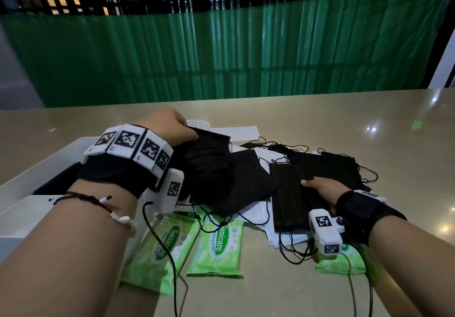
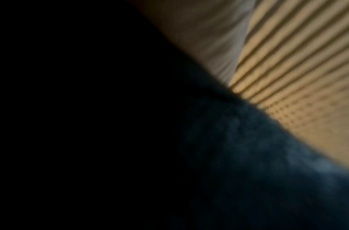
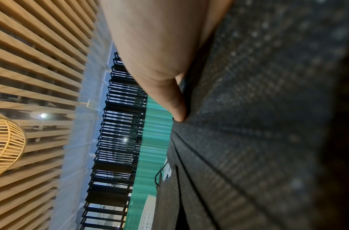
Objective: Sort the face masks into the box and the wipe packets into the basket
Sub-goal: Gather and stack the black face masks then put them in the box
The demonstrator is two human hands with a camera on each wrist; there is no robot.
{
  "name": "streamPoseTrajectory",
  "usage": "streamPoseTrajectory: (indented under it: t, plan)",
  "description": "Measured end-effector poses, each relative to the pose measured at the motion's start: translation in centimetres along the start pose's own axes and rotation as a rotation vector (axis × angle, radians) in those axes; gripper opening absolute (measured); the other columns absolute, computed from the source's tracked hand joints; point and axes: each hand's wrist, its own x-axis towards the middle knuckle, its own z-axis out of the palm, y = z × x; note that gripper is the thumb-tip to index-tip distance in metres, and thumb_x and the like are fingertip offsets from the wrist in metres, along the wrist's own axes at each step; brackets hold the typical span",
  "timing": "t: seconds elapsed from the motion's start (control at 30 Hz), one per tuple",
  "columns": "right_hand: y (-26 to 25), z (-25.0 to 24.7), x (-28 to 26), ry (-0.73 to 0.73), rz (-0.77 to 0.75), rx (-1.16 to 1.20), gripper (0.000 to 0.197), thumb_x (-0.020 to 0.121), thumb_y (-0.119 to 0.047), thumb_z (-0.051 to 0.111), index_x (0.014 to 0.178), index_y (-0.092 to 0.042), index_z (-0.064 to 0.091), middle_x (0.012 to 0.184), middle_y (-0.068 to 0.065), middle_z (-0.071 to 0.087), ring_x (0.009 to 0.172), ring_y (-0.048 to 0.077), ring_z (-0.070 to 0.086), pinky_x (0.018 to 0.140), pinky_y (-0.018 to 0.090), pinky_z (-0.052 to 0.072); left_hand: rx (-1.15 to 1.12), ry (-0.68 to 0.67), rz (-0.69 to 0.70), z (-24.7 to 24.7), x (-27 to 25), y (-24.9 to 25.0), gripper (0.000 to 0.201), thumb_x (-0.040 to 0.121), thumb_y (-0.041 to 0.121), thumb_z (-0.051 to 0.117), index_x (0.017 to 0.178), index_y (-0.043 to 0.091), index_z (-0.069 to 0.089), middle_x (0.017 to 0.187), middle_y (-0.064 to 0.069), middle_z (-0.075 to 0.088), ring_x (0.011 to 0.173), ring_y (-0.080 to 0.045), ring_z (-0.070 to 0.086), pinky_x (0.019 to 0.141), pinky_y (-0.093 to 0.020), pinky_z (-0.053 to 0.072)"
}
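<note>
Your left hand (image 1: 170, 127) clutches a bunched black face mask (image 1: 209, 166) at 10 o'clock of the pile, beside the box (image 1: 14, 193) (something dark lies inside). Your right hand (image 1: 322, 190) pinches a second black mask (image 1: 293, 201) at 3 o'clock. Most masks and three wipe packets (image 1: 216, 240) at 6 o'clock lie unsorted on the table (image 1: 369, 124).

Beige table (image 1: 320, 292): masks (image 1: 248, 176) heaped between the left hand (image 1: 165, 127) and right hand (image 1: 325, 191) grips, wipe packets (image 1: 216, 245) nearer, box (image 1: 22, 208) left of them, perhaps a basket (image 1: 199, 122) beyond.

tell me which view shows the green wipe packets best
The head view: three wipe packets lie on the table. The left wrist view is mostly dark; the right shows a thumb on a black mask.
</note>
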Motion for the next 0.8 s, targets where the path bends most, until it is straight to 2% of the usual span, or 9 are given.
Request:
streamPoseTrajectory:
  t: [0.1,0.2,0.23,0.33,0.47,0.53,0.67,0.73,0.8]
  plan:
    - [0.2,-0.2,0.1,0.016,-0.009,0.032,0.043,0.094,-0.012,0.052,0.13,0.008,0.044,0.119,0.02,0.057,0.118,0.038,0.052,0.096,0.036,0.041,-0.21,-0.028,0.063,-0.4,-0.5,0.0,0.018,0.083,0.036,0.066,0.079,0.019,0.07,0.075,0.0,0.066,0.068,-0.012,0.059,0.062,-0.022,0.042]
    - [0.5,0.0,0.3,0.023,-0.017,0.079,0.054,0.091,-0.014,0.057,0.138,0.001,0.036,0.129,0.013,0.053,0.115,0.033,0.055,0.096,0.033,0.044,-0.452,0.14,0.14,-0.4,-0.6,0.3,0.016,0.085,0.035,0.065,0.078,0.021,0.066,0.071,0.004,0.064,0.064,-0.011,0.059,0.062,-0.02,0.044]
    - [0.6,0.0,0.4,0.013,-0.014,0.091,0.056,0.09,-0.014,0.058,0.14,0.0,0.034,0.128,0.015,0.054,0.109,0.03,0.057,0.089,0.029,0.048,-0.5,0.215,0.152,-0.3,-0.5,0.5,0.018,0.087,0.034,0.062,0.076,0.02,0.063,0.067,0.005,0.061,0.06,-0.009,0.056,0.057,-0.02,0.042]
    - [0.3,-0.1,-0.4,-0.017,-0.006,0.099,0.044,0.094,-0.008,0.051,0.134,0.007,0.04,0.109,0.015,0.057,0.095,0.029,0.058,0.045,0.01,0.047,-0.655,0.341,0.173,-0.1,0.3,0.7,0.02,0.091,0.035,0.056,0.077,0.021,0.057,0.066,0.006,0.056,0.059,-0.01,0.051,0.057,-0.024,0.04]
    - [0.2,-0.4,-0.8,-0.046,-0.01,0.078,0.022,0.096,-0.007,0.046,0.113,0.005,0.05,0.106,0.015,0.059,0.084,0.026,0.055,0.037,0.01,0.042,-1.073,0.254,0.181,0.2,1.1,1.2,0.013,0.094,0.025,0.051,0.082,0.025,0.056,0.083,0.003,0.063,0.077,-0.015,0.06,0.074,-0.035,0.05]
    - [0.2,-0.3,-0.7,-0.043,-0.016,0.092,0.027,0.096,-0.006,0.046,0.117,0.009,0.049,0.101,0.013,0.06,0.084,0.027,0.055,0.034,0.01,0.04,-1.105,0.196,0.209,0.4,1.0,1.5,0.013,0.095,0.018,0.048,0.087,0.026,0.054,0.091,0.001,0.064,0.085,-0.017,0.061,0.079,-0.038,0.051]
    - [0.0,-0.3,-1.1,-0.05,-0.036,0.126,0.04,0.096,-0.004,0.046,0.133,0.01,0.041,0.12,0.026,0.055,0.108,0.035,0.059,0.032,0.01,0.039,-1.205,0.109,0.215,0.9,0.6,2.0,0.022,0.095,0.004,0.039,0.093,0.021,0.052,0.089,-0.003,0.059,0.074,-0.016,0.057,0.062,-0.032,0.048]
    - [0.2,-0.5,-0.7,-0.085,-0.04,0.102,0.03,0.096,-0.006,0.046,0.123,0.006,0.051,0.096,0.019,0.063,0.073,0.018,0.071,0.034,0.011,0.041,-1.246,0.121,0.181,1.1,0.4,2.3,0.023,0.094,0.002,0.037,0.093,0.021,0.052,0.088,-0.004,0.059,0.071,-0.016,0.057,0.059,-0.031,0.049]
    - [0.2,-0.5,-0.6,-0.088,-0.025,0.082,0.015,0.096,-0.007,0.046,0.105,0.001,0.053,0.077,0.011,0.06,0.044,0.011,0.063,0.035,0.011,0.041,-1.195,0.102,0.128,2.3,0.6,2.5,0.018,0.087,0.005,0.046,0.091,0.021,0.052,0.089,-0.006,0.06,0.079,-0.022,0.059,0.071,-0.037,0.052]
